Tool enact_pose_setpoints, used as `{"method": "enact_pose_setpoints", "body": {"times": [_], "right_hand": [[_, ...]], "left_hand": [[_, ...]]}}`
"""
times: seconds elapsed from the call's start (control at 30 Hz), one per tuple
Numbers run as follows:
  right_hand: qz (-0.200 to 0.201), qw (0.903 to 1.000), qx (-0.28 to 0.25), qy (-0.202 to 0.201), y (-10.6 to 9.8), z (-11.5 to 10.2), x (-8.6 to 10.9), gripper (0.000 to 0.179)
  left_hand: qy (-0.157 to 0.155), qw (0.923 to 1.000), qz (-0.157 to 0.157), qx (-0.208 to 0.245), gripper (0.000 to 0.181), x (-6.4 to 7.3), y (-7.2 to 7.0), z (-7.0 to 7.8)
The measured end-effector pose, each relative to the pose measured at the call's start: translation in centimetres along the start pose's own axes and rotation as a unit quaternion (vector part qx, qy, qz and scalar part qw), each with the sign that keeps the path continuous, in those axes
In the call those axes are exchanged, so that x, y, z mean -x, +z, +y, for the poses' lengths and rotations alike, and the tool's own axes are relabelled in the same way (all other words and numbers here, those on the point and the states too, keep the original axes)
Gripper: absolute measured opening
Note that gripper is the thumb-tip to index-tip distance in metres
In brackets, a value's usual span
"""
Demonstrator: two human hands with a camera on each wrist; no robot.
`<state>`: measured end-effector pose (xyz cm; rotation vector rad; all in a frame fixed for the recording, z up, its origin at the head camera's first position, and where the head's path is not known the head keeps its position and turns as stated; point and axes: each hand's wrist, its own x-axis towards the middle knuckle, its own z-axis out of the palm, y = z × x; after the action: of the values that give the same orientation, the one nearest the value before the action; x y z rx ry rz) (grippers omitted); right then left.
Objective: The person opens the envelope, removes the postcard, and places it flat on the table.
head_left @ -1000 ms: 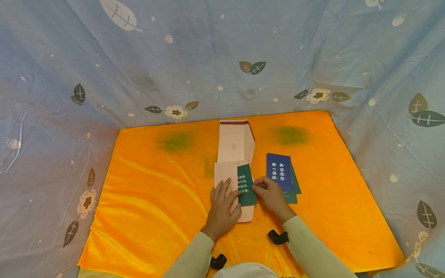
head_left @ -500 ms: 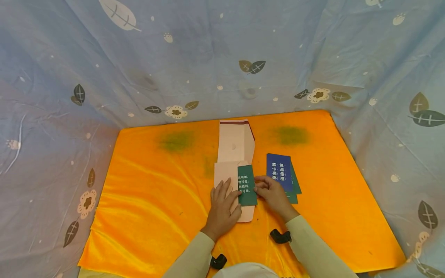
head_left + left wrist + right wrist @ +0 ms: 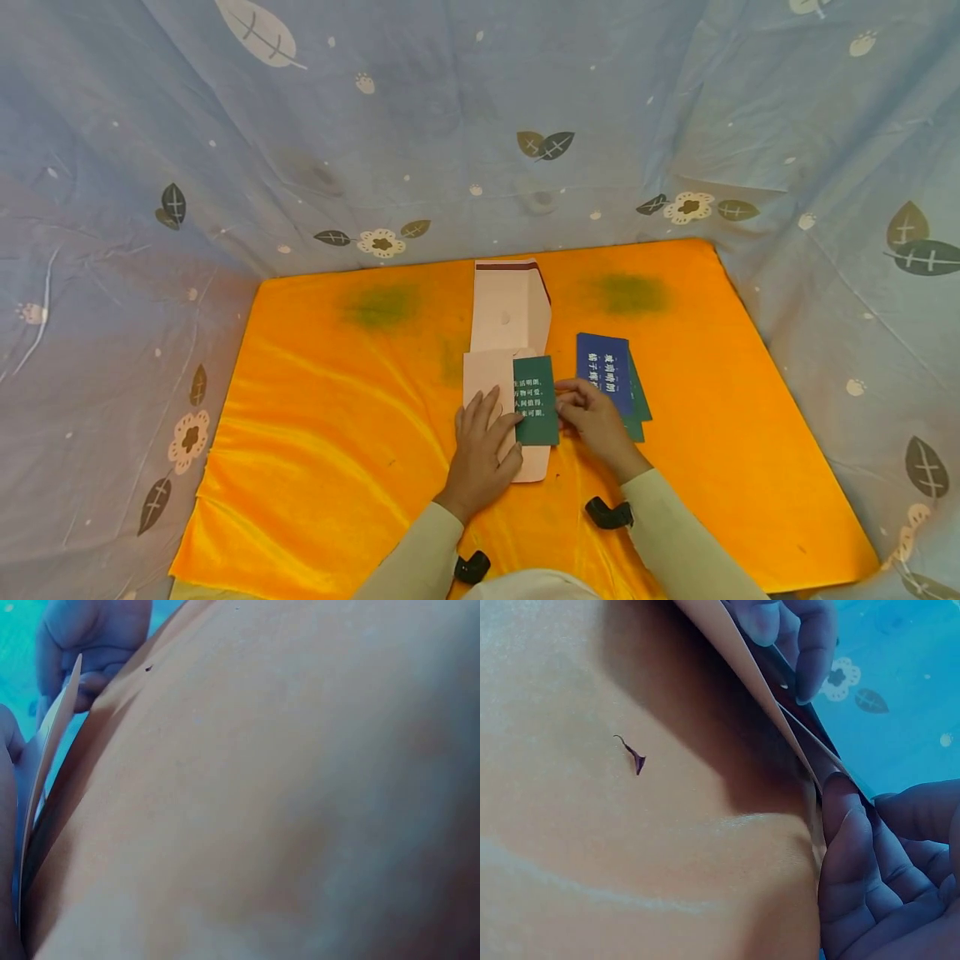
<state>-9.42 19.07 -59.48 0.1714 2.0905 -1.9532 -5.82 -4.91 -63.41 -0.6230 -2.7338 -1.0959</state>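
A dark green card (image 3: 536, 429) with printed white text sticks out from under the edge of a pale pink envelope (image 3: 487, 371) in the head view. My left hand (image 3: 480, 458) lies on the envelope with fingers spread, one fingertip reaching the card. At the card's right edge, my right hand (image 3: 596, 425) pinches it between thumb and curled fingers. The right wrist view shows this right hand (image 3: 892, 877) on the lifted edge, with left fingers (image 3: 817, 645) above. In the left wrist view, the paper edge (image 3: 49, 765) stands between both hands.
A blue card (image 3: 611, 358) lies over green cards (image 3: 637, 392) just right of my right hand. Behind the envelope extends a pale paper piece (image 3: 506, 312) with a dark red strip. Yellow cloth (image 3: 315, 417) covers the table; patterned curtains (image 3: 450, 125) surround it.
My right hand has shifted slightly right with the green card. More of the card's text shows from under the envelope. The left hand has stayed in place.
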Motion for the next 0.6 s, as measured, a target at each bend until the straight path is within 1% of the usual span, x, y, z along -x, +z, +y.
{"method": "enact_pose_setpoints", "body": {"times": [0.13,0.27,0.43,0.6], "right_hand": [[0.004,1.0000,-0.008,0.001,-0.11,-0.27,0.15,0.034],[0.007,0.9998,-0.014,-0.008,-0.22,-0.30,0.17,0.034],[0.012,0.9997,-0.010,-0.017,-0.40,-0.35,0.09,0.033],[0.016,0.9997,-0.002,-0.017,-0.53,-0.47,0.05,0.033]], "left_hand": [[-0.004,1.0000,0.000,0.002,0.035,0.04,0.00,0.02],[-0.006,1.0000,0.000,0.007,0.035,0.02,0.02,0.05],[-0.001,0.9999,0.010,0.011,0.034,-0.03,0.01,0.14],[-0.004,0.9999,0.008,0.011,0.034,-0.04,-0.06,0.17]]}}
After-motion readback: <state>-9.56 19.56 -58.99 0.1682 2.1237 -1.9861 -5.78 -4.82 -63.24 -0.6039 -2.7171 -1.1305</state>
